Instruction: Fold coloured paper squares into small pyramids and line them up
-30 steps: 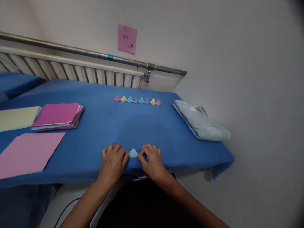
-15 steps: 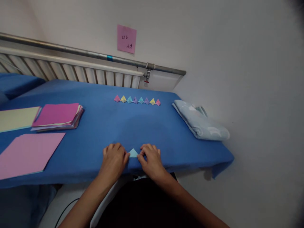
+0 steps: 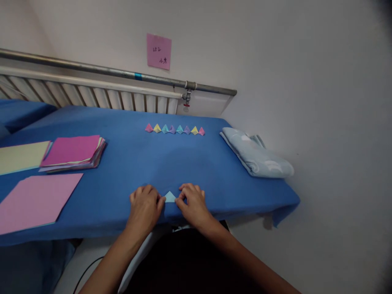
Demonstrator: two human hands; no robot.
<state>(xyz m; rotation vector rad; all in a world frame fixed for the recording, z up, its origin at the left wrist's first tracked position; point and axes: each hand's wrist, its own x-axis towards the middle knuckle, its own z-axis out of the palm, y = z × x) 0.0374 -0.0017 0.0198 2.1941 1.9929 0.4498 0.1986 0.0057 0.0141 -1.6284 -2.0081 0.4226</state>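
Observation:
A small light-blue paper triangle (image 3: pixel 170 197) lies on the blue cloth near the front edge, its point facing away from me. My left hand (image 3: pixel 146 206) pinches its left corner between thumb and curled fingers. At the right corner, my right hand (image 3: pixel 192 204) does the same, thumb and forefinger closed on the paper. Farther back, a row of small folded paper pieces (image 3: pixel 179 129) in pink, yellow, blue and purple stretches from left to right.
To the left lie a stack of coloured paper (image 3: pixel 72 150), a pale yellow sheet (image 3: pixel 23 157) and larger pink sheets (image 3: pixel 39 200). A folded light-blue blanket (image 3: pixel 257 155) rests at the right end. Behind the blue-covered surface (image 3: pixel 128 155) stand a radiator (image 3: pixel 101 98) and a pipe (image 3: pixel 104 70).
The view has shifted slightly, so most things sit a little further left. Both hands keep their hold on the paper triangle, with hardly any movement.

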